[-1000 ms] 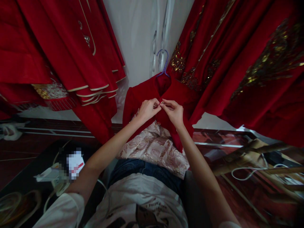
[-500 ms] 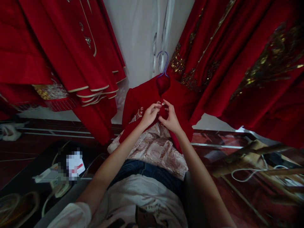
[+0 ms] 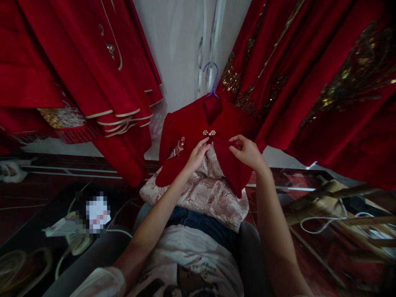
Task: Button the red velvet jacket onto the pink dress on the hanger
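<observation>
A small red jacket (image 3: 193,126) on a purple hanger (image 3: 211,78) lies in front of me over a pale pink brocade skirt (image 3: 202,192). A pearl clasp (image 3: 209,133) joins its two front panels at the chest. A gold brooch (image 3: 179,146) is pinned on its left side. My left hand (image 3: 198,153) pinches the left front edge just below the clasp. My right hand (image 3: 246,152) grips the right front panel of the jacket, fingers curled on the cloth.
Red embroidered garments (image 3: 312,78) hang at the right and more red robes (image 3: 77,70) at the left. A white wall (image 3: 182,53) stands behind. Cables and a white box (image 3: 66,225) lie on the dark floor at left; wooden poles (image 3: 334,206) at right.
Both hands have left the clasp, which now shows closed. My right hand slid right onto the right panel and my left hand dropped just below the clasp. The brooch has come into view.
</observation>
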`<control>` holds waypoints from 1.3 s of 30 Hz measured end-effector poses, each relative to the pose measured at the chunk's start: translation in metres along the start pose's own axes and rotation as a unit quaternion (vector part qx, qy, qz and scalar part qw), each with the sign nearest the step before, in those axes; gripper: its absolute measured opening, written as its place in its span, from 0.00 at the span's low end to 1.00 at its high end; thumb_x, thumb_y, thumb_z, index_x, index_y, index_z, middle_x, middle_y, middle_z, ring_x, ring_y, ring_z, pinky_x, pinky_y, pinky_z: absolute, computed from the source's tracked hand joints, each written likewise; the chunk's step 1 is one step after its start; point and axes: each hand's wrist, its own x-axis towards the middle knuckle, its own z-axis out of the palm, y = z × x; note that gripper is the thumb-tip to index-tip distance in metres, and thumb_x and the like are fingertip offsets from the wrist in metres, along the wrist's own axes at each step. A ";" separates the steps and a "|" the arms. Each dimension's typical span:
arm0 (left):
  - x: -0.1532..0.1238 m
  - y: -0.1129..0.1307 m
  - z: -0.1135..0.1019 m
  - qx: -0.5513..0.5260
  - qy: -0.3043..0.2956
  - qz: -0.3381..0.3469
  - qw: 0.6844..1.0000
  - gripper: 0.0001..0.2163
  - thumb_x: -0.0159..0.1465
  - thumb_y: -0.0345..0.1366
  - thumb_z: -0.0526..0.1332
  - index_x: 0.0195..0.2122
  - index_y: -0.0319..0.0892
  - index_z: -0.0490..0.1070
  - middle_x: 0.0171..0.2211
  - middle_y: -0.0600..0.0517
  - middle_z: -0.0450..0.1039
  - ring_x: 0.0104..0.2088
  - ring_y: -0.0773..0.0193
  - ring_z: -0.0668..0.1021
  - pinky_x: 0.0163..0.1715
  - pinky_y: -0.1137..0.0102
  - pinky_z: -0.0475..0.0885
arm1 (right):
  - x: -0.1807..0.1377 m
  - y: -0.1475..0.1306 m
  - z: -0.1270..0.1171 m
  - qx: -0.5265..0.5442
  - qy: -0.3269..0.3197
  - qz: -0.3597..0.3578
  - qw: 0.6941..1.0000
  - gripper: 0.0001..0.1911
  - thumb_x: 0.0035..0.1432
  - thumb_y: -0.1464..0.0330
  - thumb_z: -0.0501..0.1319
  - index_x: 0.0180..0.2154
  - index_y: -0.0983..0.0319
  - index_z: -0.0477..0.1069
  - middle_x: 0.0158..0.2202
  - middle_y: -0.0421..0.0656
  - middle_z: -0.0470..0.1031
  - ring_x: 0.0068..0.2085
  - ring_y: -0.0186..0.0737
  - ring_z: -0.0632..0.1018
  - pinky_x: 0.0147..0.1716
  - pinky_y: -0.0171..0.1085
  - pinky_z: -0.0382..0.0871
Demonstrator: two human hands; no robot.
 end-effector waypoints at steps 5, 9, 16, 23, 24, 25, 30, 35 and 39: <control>0.001 -0.005 0.003 0.023 0.018 0.022 0.999 0.14 0.68 0.39 0.52 0.53 0.46 0.68 0.57 0.48 0.71 0.56 0.62 0.74 0.55 0.65 0.70 | -0.009 -0.041 0.009 0.243 -0.114 -0.009 0.963 0.14 0.52 0.65 0.64 0.42 0.59 0.67 0.39 0.43 0.75 0.37 0.38 0.77 0.36 0.38 0.73; -0.003 -0.012 0.002 0.024 0.033 0.029 0.999 0.14 0.68 0.44 0.50 0.45 0.42 0.70 0.41 0.48 0.78 0.43 0.63 0.79 0.45 0.67 0.74 | -0.014 -0.064 0.046 0.355 -0.135 -0.012 0.925 0.19 0.51 0.63 0.67 0.43 0.56 0.63 0.36 0.39 0.71 0.34 0.34 0.75 0.34 0.35 0.73; -0.007 -0.009 -0.025 0.082 0.287 0.121 0.947 0.04 0.60 0.33 0.60 0.36 0.41 0.71 0.36 0.50 0.73 0.36 0.66 0.75 0.40 0.70 0.70 | -0.010 -0.057 0.069 0.430 -0.160 0.039 0.888 0.24 0.47 0.64 0.71 0.43 0.56 0.62 0.34 0.36 0.66 0.30 0.29 0.73 0.27 0.30 0.71; 0.006 -0.031 -0.060 0.084 0.339 0.025 0.937 0.13 0.51 0.25 0.65 0.36 0.41 0.66 0.33 0.53 0.70 0.33 0.68 0.74 0.38 0.71 0.70 | -0.009 -0.048 0.072 0.445 -0.166 0.063 0.878 0.25 0.45 0.64 0.72 0.44 0.56 0.66 0.33 0.35 0.69 0.32 0.29 0.76 0.33 0.31 0.75; 0.007 -0.033 -0.062 0.062 0.327 0.021 0.943 0.12 0.53 0.25 0.64 0.36 0.41 0.65 0.31 0.54 0.70 0.31 0.69 0.74 0.36 0.72 0.70 | -0.008 -0.046 0.075 0.448 -0.162 0.065 0.877 0.25 0.45 0.64 0.72 0.44 0.56 0.66 0.33 0.35 0.69 0.33 0.30 0.76 0.34 0.32 0.75; 0.008 -0.034 -0.063 0.048 0.321 0.024 0.946 0.11 0.53 0.26 0.64 0.35 0.41 0.65 0.29 0.55 0.70 0.30 0.69 0.74 0.35 0.73 0.70 | -0.007 -0.044 0.078 0.449 -0.156 0.067 0.877 0.25 0.44 0.63 0.73 0.44 0.56 0.67 0.33 0.35 0.70 0.33 0.30 0.76 0.35 0.32 0.76; 0.009 -0.035 -0.063 0.021 0.306 0.033 0.951 0.09 0.53 0.25 0.63 0.35 0.40 0.68 0.31 0.53 0.73 0.32 0.69 0.77 0.37 0.73 0.72 | 0.005 -0.035 0.104 0.413 -0.097 0.067 0.903 0.26 0.41 0.61 0.73 0.42 0.59 0.70 0.32 0.37 0.73 0.33 0.32 0.77 0.39 0.36 0.76; 0.008 -0.037 -0.068 -0.016 0.285 0.036 0.958 0.10 0.51 0.25 0.62 0.36 0.38 0.73 0.36 0.49 0.78 0.37 0.66 0.79 0.43 0.68 0.74 | 0.021 -0.037 0.135 0.266 -0.045 -0.017 0.963 0.16 0.47 0.64 0.70 0.38 0.61 0.73 0.32 0.40 0.77 0.32 0.33 0.77 0.37 0.34 0.74; 0.007 -0.037 -0.071 -0.042 0.289 0.043 0.955 0.09 0.53 0.27 0.62 0.36 0.37 0.76 0.37 0.47 0.79 0.38 0.64 0.80 0.46 0.65 0.74 | 0.025 -0.042 0.147 0.158 -0.017 -0.043 0.986 0.09 0.53 0.67 0.65 0.38 0.62 0.75 0.32 0.41 0.77 0.30 0.33 0.77 0.35 0.33 0.73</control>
